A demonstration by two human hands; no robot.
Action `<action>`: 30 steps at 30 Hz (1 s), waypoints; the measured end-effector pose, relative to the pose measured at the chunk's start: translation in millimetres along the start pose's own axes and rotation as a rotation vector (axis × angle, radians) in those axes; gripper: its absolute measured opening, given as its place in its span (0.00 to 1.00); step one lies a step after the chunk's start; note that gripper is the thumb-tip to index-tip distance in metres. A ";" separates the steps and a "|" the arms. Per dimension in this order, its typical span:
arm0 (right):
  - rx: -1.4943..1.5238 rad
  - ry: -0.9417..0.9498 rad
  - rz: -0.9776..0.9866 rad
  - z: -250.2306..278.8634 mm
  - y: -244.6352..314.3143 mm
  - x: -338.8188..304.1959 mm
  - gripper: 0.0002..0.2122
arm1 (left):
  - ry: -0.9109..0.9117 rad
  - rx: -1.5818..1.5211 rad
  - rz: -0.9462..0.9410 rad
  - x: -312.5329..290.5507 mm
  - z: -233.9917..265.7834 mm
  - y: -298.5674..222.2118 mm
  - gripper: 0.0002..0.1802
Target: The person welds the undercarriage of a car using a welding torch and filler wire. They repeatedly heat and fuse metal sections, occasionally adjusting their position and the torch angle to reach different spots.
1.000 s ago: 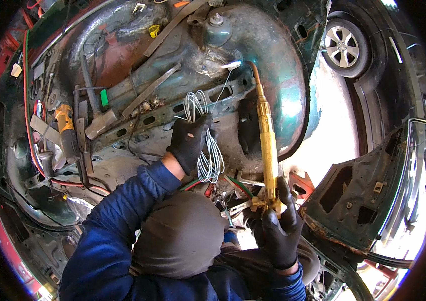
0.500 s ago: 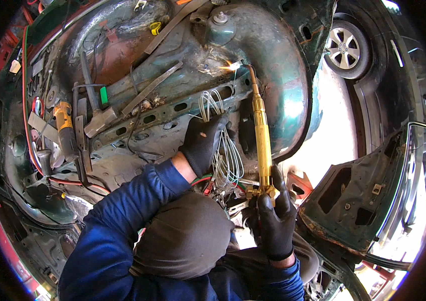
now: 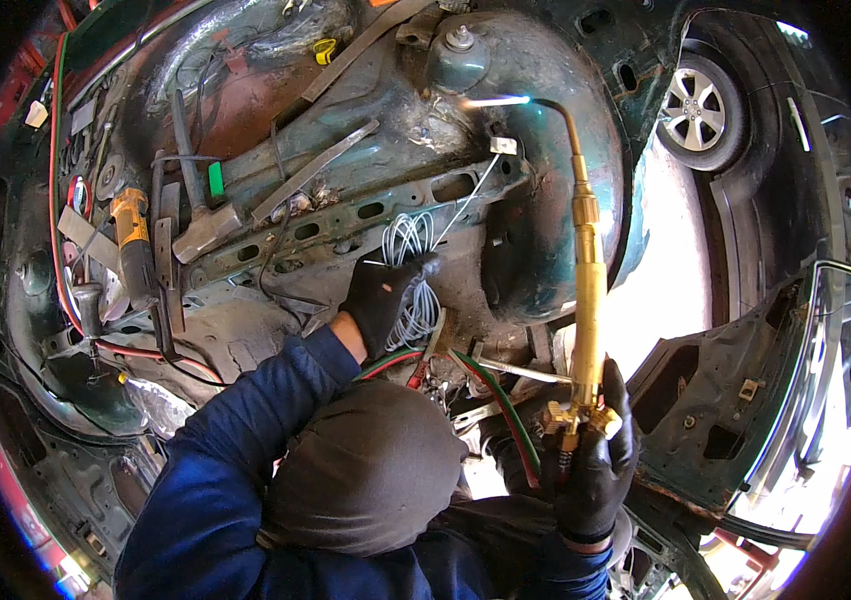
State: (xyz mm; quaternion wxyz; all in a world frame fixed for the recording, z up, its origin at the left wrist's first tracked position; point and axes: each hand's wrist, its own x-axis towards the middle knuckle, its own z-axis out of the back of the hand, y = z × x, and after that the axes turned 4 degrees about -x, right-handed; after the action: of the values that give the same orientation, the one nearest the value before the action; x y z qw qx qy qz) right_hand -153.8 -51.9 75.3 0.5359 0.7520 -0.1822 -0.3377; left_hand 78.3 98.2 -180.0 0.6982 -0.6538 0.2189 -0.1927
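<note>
In my black-gloved left hand (image 3: 385,298) is a looped coil of thin silvery wire (image 3: 411,232), held between closed fingers. One straight end of it runs up to the right, reaching a small whitish square piece (image 3: 503,146) beside the rounded green panel (image 3: 545,220). My right hand (image 3: 593,480), also gloved, grips a brass gas torch (image 3: 590,290) near its valve knobs. The torch tube bends left at the top and gives off a narrow bluish-white flame (image 3: 497,101) above the whitish piece, near a scorched patch of metal (image 3: 445,125).
Left on the car body lie a hammer (image 3: 207,235), a yellow-and-black power tool (image 3: 133,235) and a flat metal strip (image 3: 315,170). Red and green hoses (image 3: 510,420) pass near my knee (image 3: 365,470). A loose green panel (image 3: 705,400) and another vehicle's wheel (image 3: 693,110) are at right.
My right hand has moved the torch right, and its flame has shifted off the whitish piece, now showing long and bluish. My left hand with the wire has shifted slightly left and down.
</note>
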 end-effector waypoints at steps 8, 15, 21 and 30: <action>-0.493 0.169 0.282 40.8 24.3 -19.1 0.28 | 0.014 0.084 0.014 -3.5 59.7 -103.9 0.21; -0.279 0.092 0.201 29.0 64.0 -52.3 0.49 | -0.100 0.225 -0.409 8.2 99.6 -206.1 0.39; -0.177 0.053 0.378 40.3 61.6 -68.6 0.49 | -0.093 0.567 -0.544 8.8 118.7 -292.3 0.43; -0.019 0.220 0.382 59.1 70.5 -80.8 0.42 | 0.224 1.016 -0.209 -27.8 168.5 -332.7 0.30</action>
State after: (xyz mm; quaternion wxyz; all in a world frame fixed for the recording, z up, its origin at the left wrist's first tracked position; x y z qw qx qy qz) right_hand -246.2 -66.1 154.4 0.6138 0.7310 -0.2589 -0.1477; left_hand 154.8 229.6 161.6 0.8763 -0.2266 0.1049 -0.4120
